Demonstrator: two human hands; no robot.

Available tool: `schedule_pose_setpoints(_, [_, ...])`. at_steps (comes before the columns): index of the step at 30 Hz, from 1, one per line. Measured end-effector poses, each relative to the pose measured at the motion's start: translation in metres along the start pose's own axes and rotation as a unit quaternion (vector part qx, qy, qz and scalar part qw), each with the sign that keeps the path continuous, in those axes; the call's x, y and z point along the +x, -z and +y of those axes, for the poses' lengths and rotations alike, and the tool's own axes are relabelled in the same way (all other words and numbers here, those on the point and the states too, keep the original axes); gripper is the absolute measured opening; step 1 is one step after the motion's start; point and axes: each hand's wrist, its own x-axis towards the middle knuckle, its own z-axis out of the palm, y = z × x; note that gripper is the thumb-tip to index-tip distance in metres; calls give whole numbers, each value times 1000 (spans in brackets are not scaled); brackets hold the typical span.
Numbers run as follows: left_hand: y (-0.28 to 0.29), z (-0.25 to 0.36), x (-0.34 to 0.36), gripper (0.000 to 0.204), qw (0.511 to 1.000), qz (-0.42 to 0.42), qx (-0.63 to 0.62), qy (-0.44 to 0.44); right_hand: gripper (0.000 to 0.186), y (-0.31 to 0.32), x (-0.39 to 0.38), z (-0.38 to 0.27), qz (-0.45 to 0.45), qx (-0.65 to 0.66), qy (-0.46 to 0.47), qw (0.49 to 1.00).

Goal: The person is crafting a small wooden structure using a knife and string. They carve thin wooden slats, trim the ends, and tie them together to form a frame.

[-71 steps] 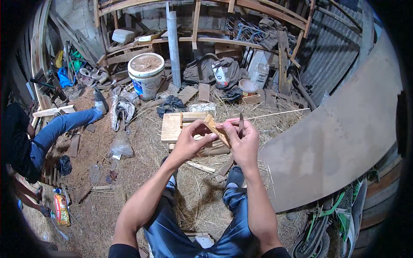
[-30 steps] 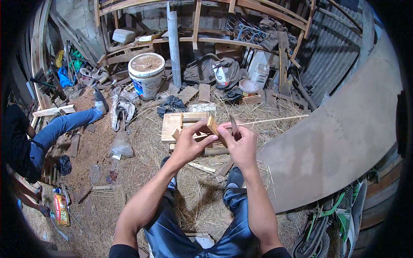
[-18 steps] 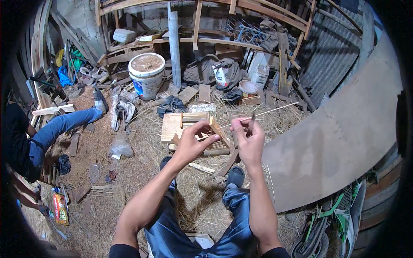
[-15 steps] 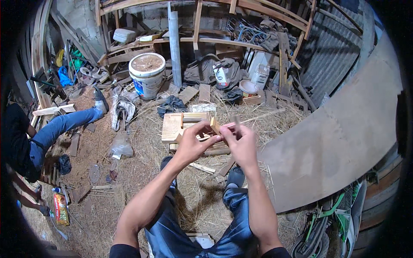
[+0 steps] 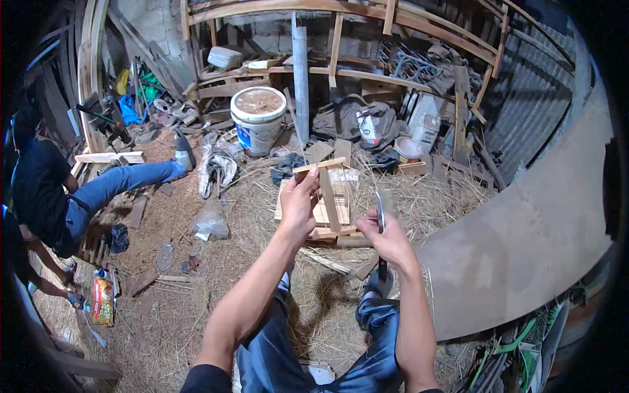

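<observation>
My left hand [image 5: 300, 203] is raised and closed on a small wooden frame [image 5: 329, 200]. The frame shows a short top bar, an upright slat and a lower bar; my fingertips are at the top bar. To its right, my right hand [image 5: 388, 239] is closed around a slim metal tool [image 5: 380, 213] with a bright thin edge above and a dark part below the fist. Motion blurs its upper end, so its kind is unclear. Behind the frame, a pale slatted wooden piece [image 5: 283, 211] lies on the straw, partly hidden by my left hand.
A white bucket [image 5: 259, 121] of brownish material stands ahead beside a grey post [image 5: 301, 85]. A large curved panel [image 5: 517, 242] fills the right side. A person in jeans [image 5: 114, 187] sits at left, with another person's arms below. Straw and wood scraps cover the ground.
My hands have moved apart. The wooden piece both hands were at is now held upright by my left hand, while my right hand has drawn right and lower with the tool. The view has shifted left.
</observation>
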Motion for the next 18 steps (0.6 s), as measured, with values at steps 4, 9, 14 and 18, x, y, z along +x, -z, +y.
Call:
schedule_pose_setpoints(4, [-21,8,8,21,997,33,-65,12,31,3,3,-16,-126,31,-61,990])
schedule_pose_setpoints(9, [-43,12,7,21,996,-34,-71,-37,25,8,7,-14,-51,291,-70,953])
schedule_pose_setpoints(14, [-43,8,0,21,990,-27,-112,-81,29,10,-3,-28,-108,304,-41,946])
schedule_pose_setpoints(18, [-47,10,-11,17,991,-54,-61,-102,32,17,-4,-27,-59,268,-10,962])
